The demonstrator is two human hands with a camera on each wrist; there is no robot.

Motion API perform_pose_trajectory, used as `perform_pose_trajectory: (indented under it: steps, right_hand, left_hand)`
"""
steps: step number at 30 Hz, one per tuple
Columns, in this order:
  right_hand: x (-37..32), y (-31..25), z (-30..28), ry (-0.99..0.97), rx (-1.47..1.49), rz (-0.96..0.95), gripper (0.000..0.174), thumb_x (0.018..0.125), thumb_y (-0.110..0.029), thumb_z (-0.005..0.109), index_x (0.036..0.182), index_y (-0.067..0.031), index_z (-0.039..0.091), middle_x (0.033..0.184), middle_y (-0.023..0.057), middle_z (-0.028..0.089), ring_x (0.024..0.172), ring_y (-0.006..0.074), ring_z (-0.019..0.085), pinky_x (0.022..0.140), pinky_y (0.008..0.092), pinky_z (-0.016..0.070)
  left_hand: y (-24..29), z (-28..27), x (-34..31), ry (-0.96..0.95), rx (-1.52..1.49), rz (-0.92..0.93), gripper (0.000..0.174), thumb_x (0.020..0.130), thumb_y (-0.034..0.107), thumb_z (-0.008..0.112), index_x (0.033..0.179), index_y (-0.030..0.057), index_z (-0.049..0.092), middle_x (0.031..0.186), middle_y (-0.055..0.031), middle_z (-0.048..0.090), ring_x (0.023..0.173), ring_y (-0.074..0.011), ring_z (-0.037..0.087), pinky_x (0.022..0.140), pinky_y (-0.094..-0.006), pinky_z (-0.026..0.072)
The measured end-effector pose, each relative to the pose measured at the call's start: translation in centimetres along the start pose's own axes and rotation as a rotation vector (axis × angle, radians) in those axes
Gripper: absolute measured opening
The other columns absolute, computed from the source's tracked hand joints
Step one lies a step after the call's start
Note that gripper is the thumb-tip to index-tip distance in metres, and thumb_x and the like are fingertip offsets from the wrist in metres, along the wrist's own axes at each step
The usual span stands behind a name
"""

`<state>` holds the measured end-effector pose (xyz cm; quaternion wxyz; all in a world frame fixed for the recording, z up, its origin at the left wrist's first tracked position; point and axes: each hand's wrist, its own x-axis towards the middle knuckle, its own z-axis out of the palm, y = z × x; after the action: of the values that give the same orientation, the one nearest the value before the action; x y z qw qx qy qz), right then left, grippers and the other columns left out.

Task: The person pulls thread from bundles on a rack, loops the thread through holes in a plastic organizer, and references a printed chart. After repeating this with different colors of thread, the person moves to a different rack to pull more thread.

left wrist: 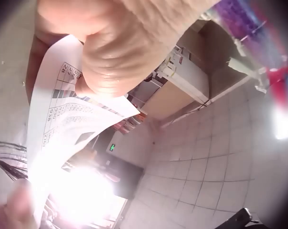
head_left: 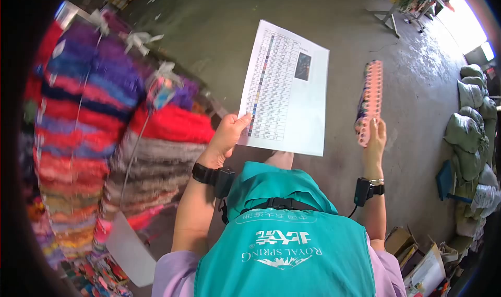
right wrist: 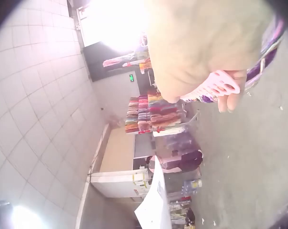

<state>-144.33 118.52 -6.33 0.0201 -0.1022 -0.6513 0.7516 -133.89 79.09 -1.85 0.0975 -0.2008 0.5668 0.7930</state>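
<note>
A printed white sheet (head_left: 308,109) is pinched at its lower left edge by my left hand (head_left: 227,135). It bears a table with a column of small colour swatches and numbers, plus a small dark picture. In the left wrist view, the thumb (left wrist: 110,67) presses on the sheet beside the swatches. My right hand (head_left: 377,135) grips the lower end of a long pink strip (head_left: 372,88) punched with rows of holes, held out to the right. Dark, multicoloured threads (head_left: 360,111) hang along its left side, and in the right wrist view purple and white threads (right wrist: 265,62) trail past the hand.
Tall bundles of coloured yarn (head_left: 78,114) tied with cord stand at the left, a second bundle (head_left: 167,125) beside them. Filled sacks (head_left: 472,125) line the right side. Opened cardboard boxes (head_left: 399,239) sit at the lower right. A stand with metal legs (head_left: 389,18) is at the top right.
</note>
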Motion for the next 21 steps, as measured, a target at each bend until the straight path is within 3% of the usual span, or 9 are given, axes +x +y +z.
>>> perform_pose_trajectory:
  steps: [2, 5, 9, 10, 13, 14, 17, 21]
  right_hand:
    - [2.3, -1.0, 3.2, 0.001, 0.027, 0.115, 0.030, 0.100, -0.030, 0.060, 0.120, -0.0089, 0.054, 0.091, 0.0027, 0.066, 0.070, 0.0111, 0.067, 0.054, 0.0232, 0.0518]
    - [8.6, -3.4, 8.4, -0.057, 0.075, 0.106, 0.033, 0.100, -0.035, 0.059, 0.119, -0.0083, 0.056, 0.091, 0.0031, 0.066, 0.070, 0.0105, 0.066, 0.053, 0.0231, 0.0521]
    - [13.8, -4.0, 15.4, -0.082, 0.066, 0.016, 0.039, 0.101, -0.037, 0.058, 0.121, -0.0037, 0.055, 0.099, 0.0027, 0.064, 0.081, 0.0081, 0.064, 0.066, 0.0223, 0.0522]
    - [16.3, -5.2, 16.9, -0.133, 0.099, 0.069, 0.040, 0.100, -0.033, 0.060, 0.122, 0.0002, 0.054, 0.105, 0.0045, 0.063, 0.090, 0.0092, 0.062, 0.077, 0.0242, 0.0514]
    - [22.3, -6.4, 22.7, -0.219, 0.045, 0.006, 0.041, 0.098, -0.028, 0.063, 0.123, 0.0026, 0.052, 0.108, 0.0074, 0.062, 0.093, 0.0114, 0.062, 0.081, 0.0270, 0.0516]
    - [23.7, -7.1, 24.8, -0.240, 0.058, 0.057, 0.039, 0.095, -0.016, 0.064, 0.125, 0.0051, 0.051, 0.110, 0.0093, 0.062, 0.094, 0.0130, 0.062, 0.081, 0.0268, 0.0519]
    - [28.5, -6.7, 30.1, -0.329, 0.038, 0.045, 0.042, 0.091, -0.007, 0.063, 0.128, 0.0061, 0.049, 0.112, 0.0106, 0.062, 0.095, 0.0147, 0.063, 0.083, 0.0271, 0.0518]
    - [37.3, -5.8, 38.5, -0.500, 0.042, 0.080, 0.045, 0.088, -0.001, 0.061, 0.130, 0.0064, 0.047, 0.113, 0.0102, 0.061, 0.098, 0.0148, 0.062, 0.086, 0.0278, 0.0512]
  left_hand:
    - [2.5, 0.6, 4.9, -0.086, -0.077, 0.012, 0.033, 0.100, 0.018, 0.056, 0.119, -0.0074, 0.064, 0.112, -0.0095, 0.069, 0.101, -0.0136, 0.061, 0.093, -0.0289, 0.0456]
    - [6.8, 2.3, 13.6, -0.097, 0.015, 0.074, 0.031, 0.100, 0.016, 0.055, 0.121, -0.0055, 0.064, 0.112, -0.0088, 0.069, 0.099, -0.0147, 0.063, 0.092, -0.0303, 0.0474]
    - [9.9, 1.7, 20.0, -0.161, 0.048, 0.046, 0.031, 0.101, 0.018, 0.054, 0.120, -0.0053, 0.064, 0.111, -0.0086, 0.069, 0.099, -0.0147, 0.063, 0.092, -0.0300, 0.0471]
    - [11.2, 2.1, 22.5, -0.167, 0.044, 0.054, 0.032, 0.101, 0.018, 0.054, 0.120, -0.0053, 0.064, 0.111, -0.0086, 0.069, 0.098, -0.0146, 0.063, 0.091, -0.0299, 0.0477]
    - [13.5, 1.1, 27.4, -0.154, 0.008, 0.083, 0.032, 0.101, 0.018, 0.054, 0.120, -0.0055, 0.064, 0.110, -0.0086, 0.070, 0.097, -0.0143, 0.064, 0.089, -0.0298, 0.0493]
    - [14.6, 0.7, 28.6, -0.144, -0.006, 0.097, 0.032, 0.101, 0.019, 0.054, 0.120, -0.0056, 0.064, 0.110, -0.0086, 0.070, 0.096, -0.0142, 0.064, 0.088, -0.0297, 0.0497]
    - [16.3, -1.7, 32.4, -0.097, -0.029, 0.086, 0.032, 0.100, 0.018, 0.055, 0.120, -0.0059, 0.064, 0.110, -0.0085, 0.070, 0.096, -0.0141, 0.064, 0.088, -0.0298, 0.0499]
    - [19.6, -5.6, 38.1, 0.046, -0.021, 0.133, 0.032, 0.098, 0.017, 0.056, 0.120, -0.0053, 0.064, 0.110, -0.0081, 0.070, 0.096, -0.0137, 0.064, 0.087, -0.0295, 0.0502]
